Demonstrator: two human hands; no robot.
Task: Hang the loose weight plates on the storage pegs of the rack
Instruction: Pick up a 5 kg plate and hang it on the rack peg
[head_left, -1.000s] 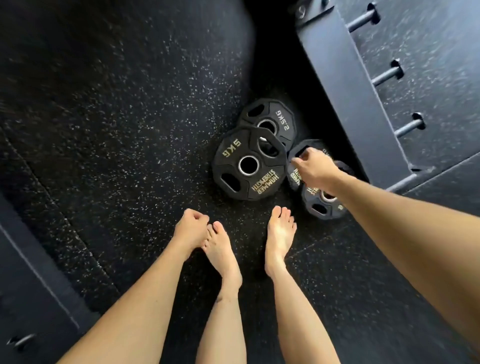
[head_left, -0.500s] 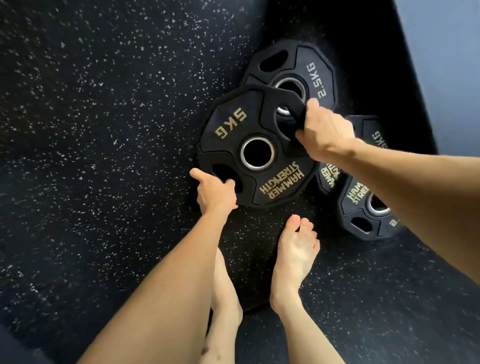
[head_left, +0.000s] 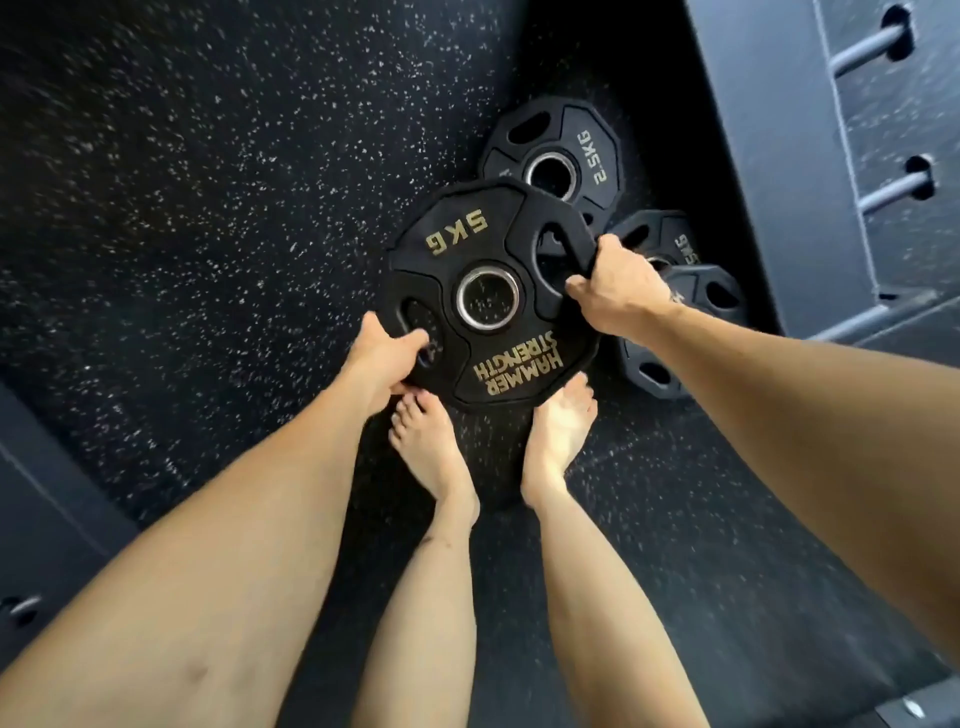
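A person's left hand (head_left: 382, 358) and right hand (head_left: 615, 293) both clamp grip slots of the 5 kg plate (head_left: 488, 296), held above bare toes (head_left: 415, 415) near the rack pegs (head_left: 891, 189); a slipping grip could drop it onto them.

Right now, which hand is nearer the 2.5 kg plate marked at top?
Right. The right hand grips the 5 kg plate just below the 2.5 kg plate; the left hand grips its far lower edge.
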